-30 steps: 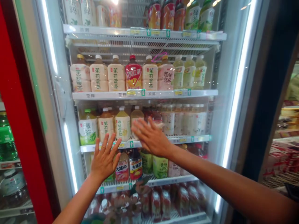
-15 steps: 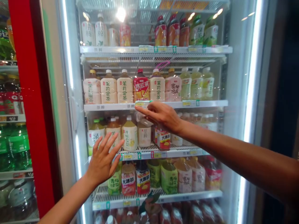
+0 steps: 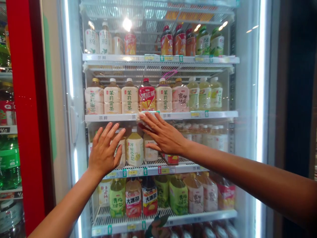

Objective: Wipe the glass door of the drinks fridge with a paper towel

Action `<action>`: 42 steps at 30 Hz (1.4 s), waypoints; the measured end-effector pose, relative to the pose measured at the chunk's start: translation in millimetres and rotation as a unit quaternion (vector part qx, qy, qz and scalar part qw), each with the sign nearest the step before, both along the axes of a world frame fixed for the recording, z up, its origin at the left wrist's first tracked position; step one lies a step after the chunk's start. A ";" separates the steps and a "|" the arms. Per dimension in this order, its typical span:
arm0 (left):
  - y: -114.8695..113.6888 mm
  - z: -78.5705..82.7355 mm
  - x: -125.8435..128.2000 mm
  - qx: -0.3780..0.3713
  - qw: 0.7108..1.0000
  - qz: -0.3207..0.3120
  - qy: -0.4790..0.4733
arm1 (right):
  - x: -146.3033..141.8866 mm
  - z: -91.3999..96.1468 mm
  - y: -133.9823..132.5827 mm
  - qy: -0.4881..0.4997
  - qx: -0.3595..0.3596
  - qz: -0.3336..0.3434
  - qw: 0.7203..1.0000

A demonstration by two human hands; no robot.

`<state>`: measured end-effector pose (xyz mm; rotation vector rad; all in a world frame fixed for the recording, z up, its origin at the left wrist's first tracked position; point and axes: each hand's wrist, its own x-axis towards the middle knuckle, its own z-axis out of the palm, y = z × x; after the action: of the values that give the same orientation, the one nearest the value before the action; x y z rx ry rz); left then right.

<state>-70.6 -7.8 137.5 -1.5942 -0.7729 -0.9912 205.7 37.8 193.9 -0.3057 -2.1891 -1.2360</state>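
Left hand [image 3: 104,148] and right hand [image 3: 163,135] spread open, the right at the white shelf edge [image 3: 111,117], a 冰红茶 bottle [image 3: 147,97] at twelve, a 大冰茶 bottle [image 3: 133,202] at six.

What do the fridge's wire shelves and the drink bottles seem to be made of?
The shelf grid looks like white-coated metal wire, from its thin, evenly spaced rods. The bottles look like translucent plastic with printed wraps, from their glossy moulded shoulders.
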 end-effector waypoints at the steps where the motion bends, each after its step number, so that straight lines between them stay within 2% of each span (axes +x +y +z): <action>1: -0.3 -0.3 -0.4 0.001 1.000 -0.003 -0.001 | -4.9 -7.9 -1.9 0.000 -0.010 -0.007 1.000; 4: -1.0 -0.6 -1.3 0.004 1.000 -0.010 -0.002 | -18.1 -26.2 -4.5 -0.054 -0.026 0.000 0.998; 7: -0.8 -1.0 -1.8 0.004 1.000 -0.019 -0.004 | -21.2 -20.1 -2.2 -0.135 -0.026 0.020 0.990; 9: -0.4 -1.4 -1.9 0.003 1.000 -0.026 -0.006 | -18.9 -2.4 -0.1 -0.087 -0.025 0.008 0.996; 11: 0.3 -1.7 -1.8 0.003 0.999 -0.032 -0.008 | -17.2 14.9 1.0 0.026 -0.020 -0.010 0.999; 13: 1.0 -1.7 -1.6 0.003 0.999 -0.036 -0.010 | -18.3 20.0 0.9 0.113 -0.015 -0.017 0.993; 15: 1.6 -1.7 -1.7 0.003 0.999 -0.038 -0.012 | -20.9 8.7 -0.1 0.117 -0.017 -0.016 0.993; 16: 1.8 -1.7 -1.9 0.002 0.999 -0.038 -0.013 | -21.7 -1.2 -0.6 0.088 -0.018 -0.011 0.996; 19: 2.0 -2.2 -3.0 -0.004 0.999 -0.041 -0.011 | -19.4 -27.1 -1.4 -0.099 -0.013 0.033 0.994; 21: 2.0 -2.9 -3.7 -0.005 0.999 -0.046 -0.010 | -14.2 -26.8 -1.2 -0.187 -0.002 0.049 0.981; 23: 2.0 -3.2 -3.9 -0.003 0.999 -0.048 -0.010 | -8.6 -13.2 -0.9 -0.132 0.007 0.024 0.991; 25: 1.9 -2.4 -3.9 -0.002 0.999 -0.047 -0.010 | -4.7 -0.6 -1.1 0.008 0.004 -0.017 1.000; 27: 1.9 -0.6 -4.1 -0.001 0.999 -0.047 -0.009 | -2.0 -2.5 -2.4 0.063 -0.010 -0.033 0.997; 31: 0.8 -2.1 -3.4 -0.014 0.999 -0.036 -0.008 | 11.6 -38.7 -6.4 -0.132 -0.045 0.000 0.990; 32: -0.1 -5.9 -1.8 -0.021 0.999 -0.027 -0.013 | 17.6 -46.0 -6.6 -0.134 -0.046 -0.004 0.990; 33: -1.4 -11.7 1.0 -0.028 0.999 -0.016 -0.022 | 24.1 -51.4 -6.3 -0.094 -0.045 -0.019 0.994; 36: -7.6 -39.6 17.9 -0.048 0.997 0.007 -0.054 | 40.0 -64.0 -5.5 0.109 -0.030 -0.067 0.991; 37: -10.1 -50.8 26.1 -0.057 0.997 0.007 -0.058 | 43.2 -70.5 -5.8 0.126 -0.028 -0.066 0.989; 40: -17.1 -82.3 54.8 -0.089 0.995 -0.006 -0.047 | 48.7 -98.7 -7.9 0.011 -0.036 -0.037 0.999; 42: -19.7 -98.7 73.6 -0.104 0.993 -0.018 -0.048 | 51.9 -119.8 -8.3 -0.006 -0.043 -0.042 0.998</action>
<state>3.0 -27.5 38.8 -1.7545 -0.9419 -1.0453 257.6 29.5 74.1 -0.4295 -2.2645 -1.1937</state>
